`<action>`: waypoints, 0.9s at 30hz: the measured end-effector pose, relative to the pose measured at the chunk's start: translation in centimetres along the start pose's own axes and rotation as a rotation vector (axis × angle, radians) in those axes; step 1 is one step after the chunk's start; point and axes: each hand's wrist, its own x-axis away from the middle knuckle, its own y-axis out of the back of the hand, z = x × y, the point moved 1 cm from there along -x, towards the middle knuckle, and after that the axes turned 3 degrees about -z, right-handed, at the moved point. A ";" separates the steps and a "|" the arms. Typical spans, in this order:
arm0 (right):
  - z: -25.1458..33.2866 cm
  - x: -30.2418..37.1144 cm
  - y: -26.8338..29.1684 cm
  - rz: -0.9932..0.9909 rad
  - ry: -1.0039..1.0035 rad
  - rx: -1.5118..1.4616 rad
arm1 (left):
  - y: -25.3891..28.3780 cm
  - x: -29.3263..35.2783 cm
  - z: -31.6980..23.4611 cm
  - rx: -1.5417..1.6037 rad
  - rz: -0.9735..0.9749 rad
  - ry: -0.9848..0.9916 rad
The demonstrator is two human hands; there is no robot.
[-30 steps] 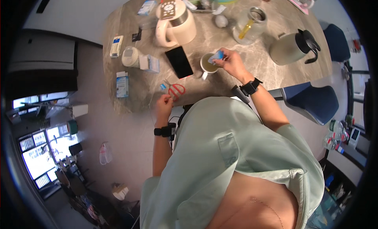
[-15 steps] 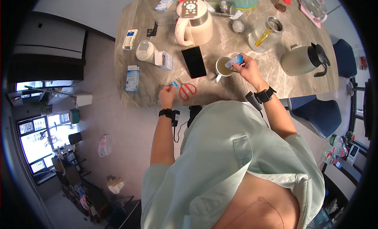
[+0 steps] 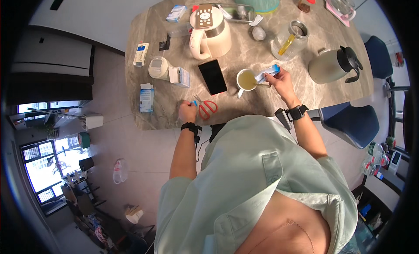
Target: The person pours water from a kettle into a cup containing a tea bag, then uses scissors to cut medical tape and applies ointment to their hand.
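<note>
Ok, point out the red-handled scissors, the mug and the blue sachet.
red-handled scissors (image 3: 208,108), head view, on a red handle loop.
mug (image 3: 246,80), head view, on the yellowish liquid inside.
blue sachet (image 3: 268,73), head view, on its middle.

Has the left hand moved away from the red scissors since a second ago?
No. The left hand rests at the table edge, just left of the red scissors, as it did a second ago.

Left hand (image 3: 187,112): arm extended straight forward, wrist banded, fingers curled closed and lowered. Right hand (image 3: 279,80): arm reaching forward and angled inward, elbow bent, wrist banded, fingers pinched together at the thumb, raised.
</note>
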 end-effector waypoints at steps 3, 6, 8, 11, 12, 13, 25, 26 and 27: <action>0.1 -0.2 0.1 0.006 0.009 0.021 | 1.1 0.5 -1.3 -0.110 0.039 0.034; 0.4 -0.2 -0.3 0.001 0.048 0.025 | 1.5 0.6 -1.4 -0.137 0.041 -0.001; 0.2 -0.4 -0.2 0.015 0.030 0.048 | 1.5 0.5 -1.3 -0.106 0.047 -0.054; 0.2 -0.3 0.0 0.028 0.011 0.045 | 1.5 0.3 -1.4 -0.182 0.086 -0.095; 0.2 -0.3 0.0 0.028 0.009 0.019 | 1.1 0.0 -1.1 -0.181 0.084 -0.091; 0.3 -0.2 -0.1 0.032 0.009 0.019 | 0.8 -0.2 -0.7 -0.218 0.067 -0.106; 0.3 0.5 1.4 -0.045 0.020 0.039 | 1.2 -2.0 4.3 0.524 0.143 0.188; 0.4 0.7 1.6 -0.053 0.013 0.023 | 1.6 -1.6 3.6 0.636 0.162 0.236; 0.3 0.8 1.8 -0.060 0.006 0.007 | 1.0 -1.7 3.7 0.634 0.165 0.236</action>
